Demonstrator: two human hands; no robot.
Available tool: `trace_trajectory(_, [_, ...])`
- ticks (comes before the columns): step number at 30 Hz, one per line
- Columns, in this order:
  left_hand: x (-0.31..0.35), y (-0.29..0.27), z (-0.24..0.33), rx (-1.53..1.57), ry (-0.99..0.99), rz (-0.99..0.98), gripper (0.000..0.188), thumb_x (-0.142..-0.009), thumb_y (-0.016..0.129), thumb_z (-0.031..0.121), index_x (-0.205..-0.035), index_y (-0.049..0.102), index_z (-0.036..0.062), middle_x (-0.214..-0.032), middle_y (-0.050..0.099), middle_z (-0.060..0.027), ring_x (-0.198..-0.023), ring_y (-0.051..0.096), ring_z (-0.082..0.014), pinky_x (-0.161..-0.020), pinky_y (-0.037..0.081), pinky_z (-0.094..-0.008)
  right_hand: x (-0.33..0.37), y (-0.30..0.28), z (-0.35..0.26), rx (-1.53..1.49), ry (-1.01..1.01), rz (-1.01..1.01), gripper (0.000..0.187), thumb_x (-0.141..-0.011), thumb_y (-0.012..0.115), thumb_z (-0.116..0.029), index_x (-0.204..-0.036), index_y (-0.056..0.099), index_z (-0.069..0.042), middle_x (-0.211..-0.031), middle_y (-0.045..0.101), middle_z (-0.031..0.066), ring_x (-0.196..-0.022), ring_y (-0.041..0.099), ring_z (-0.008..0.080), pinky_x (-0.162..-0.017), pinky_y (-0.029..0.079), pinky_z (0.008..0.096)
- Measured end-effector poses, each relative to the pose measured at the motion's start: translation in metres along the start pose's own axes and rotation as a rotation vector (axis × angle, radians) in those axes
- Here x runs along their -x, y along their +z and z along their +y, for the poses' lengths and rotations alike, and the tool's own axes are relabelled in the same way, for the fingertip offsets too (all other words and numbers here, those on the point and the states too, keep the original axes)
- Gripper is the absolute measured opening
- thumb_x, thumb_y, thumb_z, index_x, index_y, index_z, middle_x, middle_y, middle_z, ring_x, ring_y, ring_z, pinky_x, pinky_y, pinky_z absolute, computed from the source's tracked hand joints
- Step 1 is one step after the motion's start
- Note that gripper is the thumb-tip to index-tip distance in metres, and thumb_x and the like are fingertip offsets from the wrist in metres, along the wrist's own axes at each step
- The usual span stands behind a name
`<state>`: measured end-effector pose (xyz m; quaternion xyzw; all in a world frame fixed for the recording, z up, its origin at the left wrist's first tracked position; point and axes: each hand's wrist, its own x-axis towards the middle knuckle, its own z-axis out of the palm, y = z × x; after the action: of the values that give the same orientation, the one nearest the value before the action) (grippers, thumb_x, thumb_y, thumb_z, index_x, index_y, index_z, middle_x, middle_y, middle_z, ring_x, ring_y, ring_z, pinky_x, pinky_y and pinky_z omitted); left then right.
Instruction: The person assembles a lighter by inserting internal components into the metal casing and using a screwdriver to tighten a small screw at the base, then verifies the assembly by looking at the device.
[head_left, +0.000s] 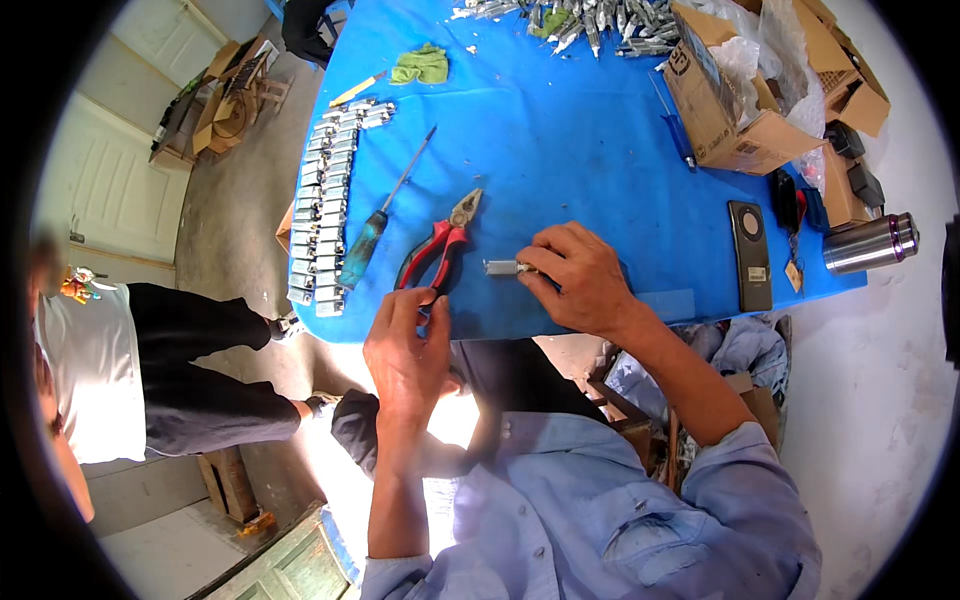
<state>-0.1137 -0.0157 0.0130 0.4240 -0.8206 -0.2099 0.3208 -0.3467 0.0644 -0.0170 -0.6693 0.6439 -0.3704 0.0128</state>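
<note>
My right hand (580,278) pinches a small silvery metal part (500,267) above the blue-covered table, its narrow end between thumb and fingers. At the table's near edge, my left hand (408,345) has its fingers curled on the handle ends of red-and-black pliers (440,240). The pliers' jaws point away from me. Left of them lies a screwdriver (385,215) with a teal handle. Beyond it, several similar metal parts (328,205) stand in neat rows along the left edge.
A heap of metal parts (600,20), a green cloth (420,65) and a yellow cutter (357,88) lie farther back. On the right are an open carton (735,140), a phone (748,255), keys (795,265) and a steel flask (870,243). A person (150,370) stands at left.
</note>
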Motion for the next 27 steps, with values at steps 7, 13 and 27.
trace_trajectory(7, [0.002, 0.028, 0.020, 0.254, -0.088, -0.021, 0.015, -0.090, 0.079, 0.004, -0.104, 0.075, -0.0011, -0.093, 0.071, -0.0093, -0.064, 0.059, -0.0107, -0.056, 0.047, -0.0252, -0.002, 0.001, 0.004, -0.231, 0.016, 0.085, 0.017, -0.085, 0.078, -0.013, -0.098, 0.071, -0.005, -0.092, 0.068, 0.0113, -0.083, 0.067, 0.0337, -0.072, 0.053, 0.0437])
trace_trajectory(13, [-0.001, 0.044, 0.025, 0.375, -0.098, 0.055, 0.013, -0.092, 0.079, 0.004, -0.104, 0.075, -0.0022, -0.087, 0.070, -0.0063, -0.067, 0.057, -0.0084, -0.058, 0.045, -0.0245, -0.002, -0.003, 0.003, -0.289, 0.035, 0.037, 0.015, -0.087, 0.077, -0.012, -0.098, 0.071, -0.004, -0.091, 0.069, 0.0111, -0.081, 0.067, 0.0334, -0.071, 0.051, 0.0426])
trace_trajectory(27, [-0.001, 0.053, 0.014, 0.380, 0.000, -0.014, 0.005, -0.096, 0.069, -0.001, -0.099, 0.065, -0.0032, -0.082, 0.065, -0.0086, -0.067, 0.061, -0.0107, -0.059, 0.050, -0.0284, -0.006, -0.006, -0.006, -0.209, 0.003, -0.035, 0.018, -0.087, 0.079, -0.018, -0.100, 0.072, -0.009, -0.089, 0.069, 0.0074, -0.081, 0.067, 0.0300, -0.070, 0.048, 0.0421])
